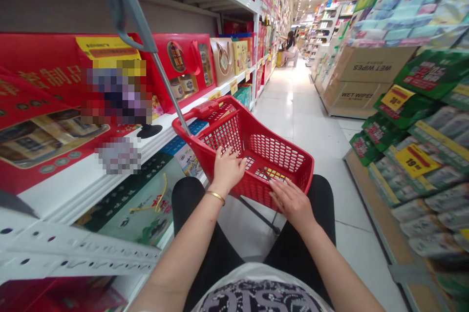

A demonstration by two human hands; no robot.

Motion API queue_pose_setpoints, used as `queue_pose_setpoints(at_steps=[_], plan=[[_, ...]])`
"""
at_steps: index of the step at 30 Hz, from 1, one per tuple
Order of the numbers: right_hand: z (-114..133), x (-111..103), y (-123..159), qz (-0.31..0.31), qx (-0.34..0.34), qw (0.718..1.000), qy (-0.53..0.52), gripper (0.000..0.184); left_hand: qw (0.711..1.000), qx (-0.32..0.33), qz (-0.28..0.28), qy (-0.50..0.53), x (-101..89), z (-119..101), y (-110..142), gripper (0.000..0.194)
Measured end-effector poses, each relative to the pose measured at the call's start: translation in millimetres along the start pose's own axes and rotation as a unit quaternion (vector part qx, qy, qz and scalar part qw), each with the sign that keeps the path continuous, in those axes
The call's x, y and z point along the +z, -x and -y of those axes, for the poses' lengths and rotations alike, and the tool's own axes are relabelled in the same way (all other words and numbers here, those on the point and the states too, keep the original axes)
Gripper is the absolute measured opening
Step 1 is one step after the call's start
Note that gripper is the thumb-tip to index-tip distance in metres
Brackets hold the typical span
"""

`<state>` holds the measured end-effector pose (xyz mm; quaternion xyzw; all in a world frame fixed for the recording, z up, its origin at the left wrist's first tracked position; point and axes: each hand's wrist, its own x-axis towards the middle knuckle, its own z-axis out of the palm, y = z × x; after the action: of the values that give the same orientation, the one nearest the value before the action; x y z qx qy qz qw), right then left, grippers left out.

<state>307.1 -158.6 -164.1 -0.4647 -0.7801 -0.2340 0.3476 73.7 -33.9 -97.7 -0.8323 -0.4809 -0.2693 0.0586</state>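
Observation:
A red plastic shopping basket (276, 151) on wheels stands between my knees, its sides full of small holes. Its long metal pull rod (170, 85) with a grey handle (128, 14) slants up to the left. My left hand (229, 170) rests over the near rim, fingers loosely apart and holding nothing, a gold bangle (215, 197) on the wrist. Flat against the basket's near right side lies my right hand (293, 202), fingers stretched out. A small dark item, too unclear to name, shows on the basket's floor.
On the left, a white shelf (172, 119) carries red gift boxes (176, 68); a pixelated item on a black round base (149, 130) stands there. To the right are green packs (417, 75) and wet wipes cartons (357, 77). A person (289, 48) sits farther down the aisle.

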Motion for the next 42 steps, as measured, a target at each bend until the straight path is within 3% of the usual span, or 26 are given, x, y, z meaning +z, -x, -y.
queue_pose_setpoints(at_steps=[3,6,11,16,19,26,29,32,38,42], plan=[[-15.8,-7.8,14.7,0.004,-0.049,0.998,-0.028,0.058,1.0,0.017,-0.006,0.009,-1.6,3.8,1.6,0.042],[-17.6,-3.6,19.6,-0.027,-0.001,0.999,-0.037,0.056,1.0,0.019,-0.008,0.02,-2.9,3.1,4.4,0.041],[-4.9,10.2,2.6,-0.053,0.087,0.995,-0.011,0.061,1.0,-0.012,-0.024,-0.002,-0.7,-5.1,6.1,0.042],[-6.6,3.5,-5.9,-0.008,0.16,0.987,0.001,0.038,1.0,-0.008,-0.009,0.008,6.0,-4.1,-1.4,0.041],[-3.3,2.9,-5.5,-0.014,0.173,0.985,0.012,0.032,1.0,0.004,-0.002,0.02,10.3,1.6,-7.5,0.039],[27.4,18.4,-18.9,-0.016,0.193,0.981,0.005,0.032,0.999,0.039,0.007,0.01,12.7,25.4,-26.6,0.036],[40.0,23.4,-21.9,-0.016,0.173,0.984,-0.033,0.035,0.999,0.009,0.028,0.021,13.5,34.0,-35.7,0.031],[54.4,29.4,-24.7,-0.002,0.149,0.987,-0.063,0.043,0.998,-0.039,0.04,0.03,19.3,33.9,-38.1,0.039],[92.9,48.8,-46.6,0.106,0.174,0.969,-0.137,0.064,0.991,-0.084,0.082,0.061,39.7,23.2,-17.0,0.062],[114.3,57.8,-57.9,0.157,0.161,0.954,-0.198,0.074,0.986,-0.079,0.117,0.087,39.2,43.7,-9.8,0.069]])
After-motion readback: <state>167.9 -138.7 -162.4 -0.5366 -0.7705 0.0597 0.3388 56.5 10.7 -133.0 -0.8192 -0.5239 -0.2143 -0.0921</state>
